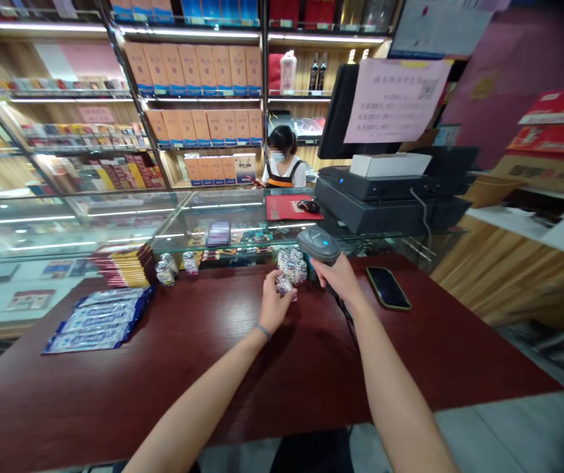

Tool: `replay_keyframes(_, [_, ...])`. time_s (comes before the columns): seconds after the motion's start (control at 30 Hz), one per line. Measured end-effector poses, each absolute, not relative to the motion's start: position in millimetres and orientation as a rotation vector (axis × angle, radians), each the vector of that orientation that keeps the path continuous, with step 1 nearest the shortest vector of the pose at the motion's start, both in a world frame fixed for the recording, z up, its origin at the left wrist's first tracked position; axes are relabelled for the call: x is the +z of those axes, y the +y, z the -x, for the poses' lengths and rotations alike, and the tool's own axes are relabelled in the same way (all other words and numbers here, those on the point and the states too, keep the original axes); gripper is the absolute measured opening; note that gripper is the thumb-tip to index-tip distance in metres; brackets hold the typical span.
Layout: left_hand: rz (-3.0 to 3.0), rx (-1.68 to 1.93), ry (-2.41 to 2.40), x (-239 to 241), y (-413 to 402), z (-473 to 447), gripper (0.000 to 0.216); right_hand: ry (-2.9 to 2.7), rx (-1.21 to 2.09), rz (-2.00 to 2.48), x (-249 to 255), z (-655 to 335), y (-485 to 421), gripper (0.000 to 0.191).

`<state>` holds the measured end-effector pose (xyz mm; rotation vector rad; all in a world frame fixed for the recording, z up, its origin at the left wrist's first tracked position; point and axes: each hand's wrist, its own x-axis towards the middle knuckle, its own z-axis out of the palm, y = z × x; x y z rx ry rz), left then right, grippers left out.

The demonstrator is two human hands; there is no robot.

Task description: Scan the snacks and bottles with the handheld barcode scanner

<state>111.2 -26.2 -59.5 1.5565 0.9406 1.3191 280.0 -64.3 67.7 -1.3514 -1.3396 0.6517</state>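
Observation:
My right hand (340,279) is wrapped round the handle of a dark grey barcode scanner (317,242), its head raised over the table and a blue light showing on top. Between the fingers of my left hand (276,305) is a small clear bottle (284,284) with a silvery lid, just left of the scanner and low over the wood. Close behind it stands a cluster of similar small bottles (298,264). Several more small bottles (166,270) stand further left, against the glass counter.
Blue-and-white packets (99,320) and a stack of maroon-and-yellow packs (123,264) lie at left. A phone (388,288) rests at right on the dark red table (203,374). Behind are a glass counter (188,226), a monitor (337,112) and a seated person (283,161).

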Motion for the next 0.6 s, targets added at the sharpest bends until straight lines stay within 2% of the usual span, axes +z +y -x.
replay_keyframes(0.13, [-1.212, 1.247, 0.854, -47.3, -4.6, -30.9, 0.073, -1.391, 0.669, 1.339, 60.8, -269.3, -61.5, 0.027])
replay_keyframes(0.23, [-1.097, 1.186, 0.800, -41.3, 10.4, 35.6, 0.080, -1.476, 0.712, 1.334, 55.3, -252.8, -60.9, 0.035])
replay_keyframes(0.4, [-0.962, 1.193, 0.836, -44.9, 25.0, 107.8, 0.061, -1.778, 0.570, 1.330, 41.7, -213.5, -64.8, 0.052])
replay_keyframes(0.6, [-0.931, 1.266, 0.839, -52.7, 30.4, 124.1, 0.056, -2.177, 0.440, 1.506, 37.1, -171.1, -80.9, 0.052])
